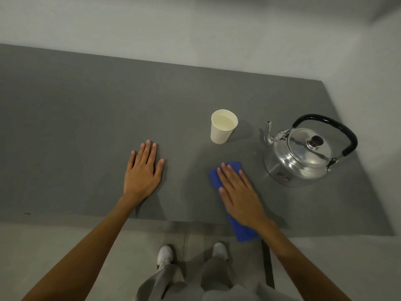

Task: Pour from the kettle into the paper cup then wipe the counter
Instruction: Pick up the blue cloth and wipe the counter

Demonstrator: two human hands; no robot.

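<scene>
A white paper cup [223, 126] stands upright on the grey counter [86, 127], with liquid inside it. To its right sits a shiny metal kettle [299, 155] with a black handle, spout pointing left toward the cup. A folded blue cloth [243, 230] lies near the counter's front edge, its near end hanging over the edge. My right hand [238, 190] lies flat on top of the cloth, fingers spread, pressing it onto the counter. My left hand [144, 172] rests flat, palm down, on the bare counter to the left of the cloth, holding nothing.
White walls [217, 40] meet the counter at the back and on the right, just beyond the kettle. The counter stretches far to the left. Below the front edge I see the floor, my trousers and white shoes [166, 255].
</scene>
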